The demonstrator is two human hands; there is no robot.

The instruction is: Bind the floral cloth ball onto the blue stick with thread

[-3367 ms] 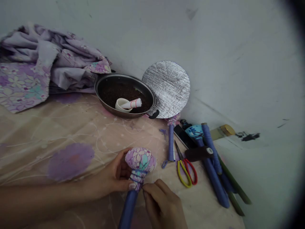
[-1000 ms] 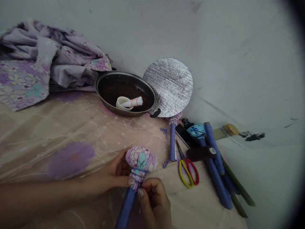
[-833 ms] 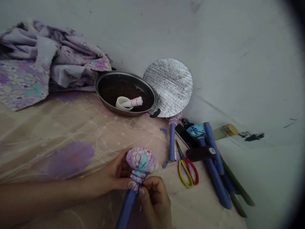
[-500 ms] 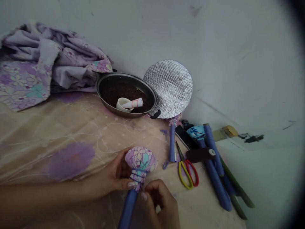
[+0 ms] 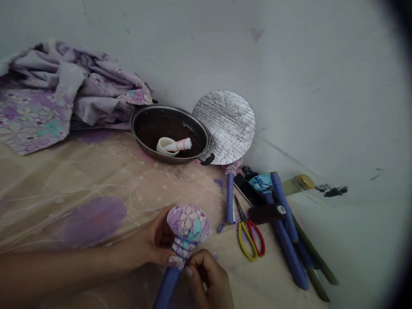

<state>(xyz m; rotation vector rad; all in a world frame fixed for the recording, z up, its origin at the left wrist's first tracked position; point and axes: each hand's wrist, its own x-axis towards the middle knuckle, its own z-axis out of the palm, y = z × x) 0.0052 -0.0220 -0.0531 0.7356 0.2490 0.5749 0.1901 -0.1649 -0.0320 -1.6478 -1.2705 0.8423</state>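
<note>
My left hand (image 5: 161,244) is closed around the neck of a padded massage hammer (image 5: 189,223). Its rounded head is covered in purple floral cloth, gathered at the neck under several turns of blue thread (image 5: 184,243). The blue-wrapped handle (image 5: 167,287) slants down past the bottom edge of the view. Thumb and forefinger of my right hand (image 5: 209,279) are pinched together against the right side of the neck, just below the thread turns. Whatever lies between those fingertips is too small to make out.
Right of my hands lie scissors (image 5: 247,240), a dark thread spool (image 5: 265,213), a phone (image 5: 247,189) and blue-wrapped sticks (image 5: 291,253). Behind stand a pan (image 5: 170,161) holding a small white cup (image 5: 162,146), a silver disc (image 5: 228,128) and crumpled floral cloth (image 5: 38,111) by the wall.
The view has tilted slightly, so the background sits a little lower. Both hands and the hammer appear slightly lower and further left; my right hand remains pinched at the neck.
</note>
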